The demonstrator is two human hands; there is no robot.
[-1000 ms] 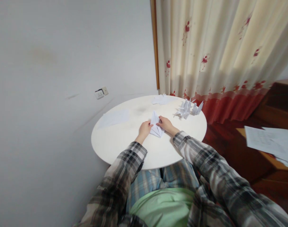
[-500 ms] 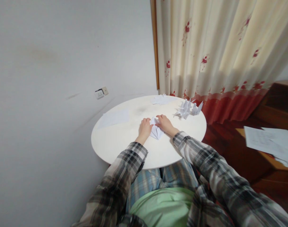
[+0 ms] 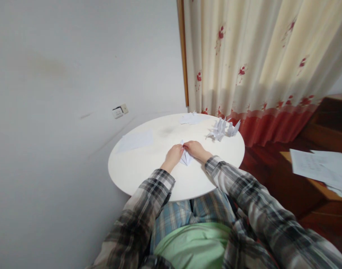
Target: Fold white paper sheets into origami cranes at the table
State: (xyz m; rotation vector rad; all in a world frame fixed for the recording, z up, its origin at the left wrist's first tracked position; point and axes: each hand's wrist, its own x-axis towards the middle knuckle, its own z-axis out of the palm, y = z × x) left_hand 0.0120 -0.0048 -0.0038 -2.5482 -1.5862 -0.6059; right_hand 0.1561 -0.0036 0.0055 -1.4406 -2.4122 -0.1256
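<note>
**Both hands meet on a folded paper**

The folded paper (image 3: 185, 159) lies on the round white table (image 3: 137, 172), about midway between its left and right edges and somewhat closer to the near edge. The left hand (image 3: 174, 154) and the right hand (image 3: 196, 148) are drawn together, fingertips touching each other over the paper's far tip. Only the paper's lower point shows between the wrists. Whether the fingers pinch the tip or press it flat cannot be told at this size. Finished paper figures (image 3: 220, 129) stand near the far right edge, well apart from the hands. A flat sheet (image 3: 136, 139) lies toward the left edge.

The risk, as I judge it, comes from the hands bearing on the tip alone. The thin layers could slip over the smooth tabletop, so a crease lands crooked, or the point tears under uneven pressure.
</note>
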